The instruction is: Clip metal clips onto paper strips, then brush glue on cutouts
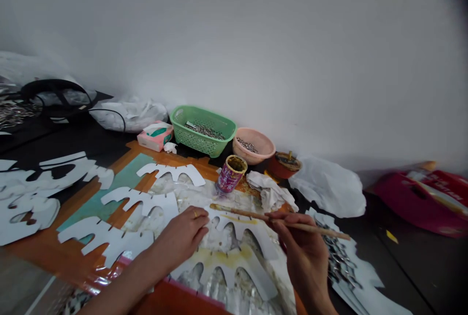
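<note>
My right hand (303,251) grips a thin wooden stick (252,214), whose yellow-stained tip lies over a white scalloped cut-out sheet (239,225). At the left end of that sheet is my left hand (188,229), wearing a ring, its fingers bunched together on the edge. Yellowish smears run along this sheet and along a second cut-out (226,259) nearer to me. Both lie on a stained plastic covering. Behind the stick stands an open purple tin (231,174) with a yellow-brown coated rim.
More white cut-outs (106,237) lie to the left. A green basket (204,142) and a pink bowl (254,149) hold small metal pieces. Nearby are a tissue box (155,137), a crumpled cloth (272,190), a brown pot (285,165) and sheets with metal pieces (340,261).
</note>
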Demonstrator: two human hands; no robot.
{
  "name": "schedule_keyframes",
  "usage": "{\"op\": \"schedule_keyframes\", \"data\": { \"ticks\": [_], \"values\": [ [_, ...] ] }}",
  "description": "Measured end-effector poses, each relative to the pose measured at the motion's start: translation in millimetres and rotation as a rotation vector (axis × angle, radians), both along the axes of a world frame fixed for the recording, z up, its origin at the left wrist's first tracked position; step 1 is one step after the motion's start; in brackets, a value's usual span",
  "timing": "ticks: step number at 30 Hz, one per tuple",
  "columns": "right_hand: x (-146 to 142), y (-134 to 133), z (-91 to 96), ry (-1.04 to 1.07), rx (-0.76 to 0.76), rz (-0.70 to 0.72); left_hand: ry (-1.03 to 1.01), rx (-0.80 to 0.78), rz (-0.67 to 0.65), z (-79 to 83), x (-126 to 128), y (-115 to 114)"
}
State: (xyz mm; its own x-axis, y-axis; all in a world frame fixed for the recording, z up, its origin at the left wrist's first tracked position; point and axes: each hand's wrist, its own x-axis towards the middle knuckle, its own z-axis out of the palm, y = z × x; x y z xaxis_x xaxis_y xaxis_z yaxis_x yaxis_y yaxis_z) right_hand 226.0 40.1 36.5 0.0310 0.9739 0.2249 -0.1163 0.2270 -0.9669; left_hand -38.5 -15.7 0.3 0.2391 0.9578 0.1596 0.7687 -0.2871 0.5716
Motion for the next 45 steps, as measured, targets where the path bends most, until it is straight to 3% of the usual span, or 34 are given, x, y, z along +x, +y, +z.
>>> {"op": "schedule_keyframes", "data": {
  "ticks": [16,22,34,45],
  "values": [
    [5,1,5.7,-0.071,0.041,0.068,-0.001,-0.03,0.002,-4.2,-1,0],
    [5,6,1.1,-0.044,0.086,0.001,0.005,-0.05,0.002,-0.5,0,-1],
    [7,-13,-0.7,-0.118,0.185,0.187,0.022,-0.079,0.018,4.3,3,-4],
    [4,-14,-2.4,-0.212,0.378,0.295,0.029,-0.088,0.012,8.7,2,-4]
  ]
}}
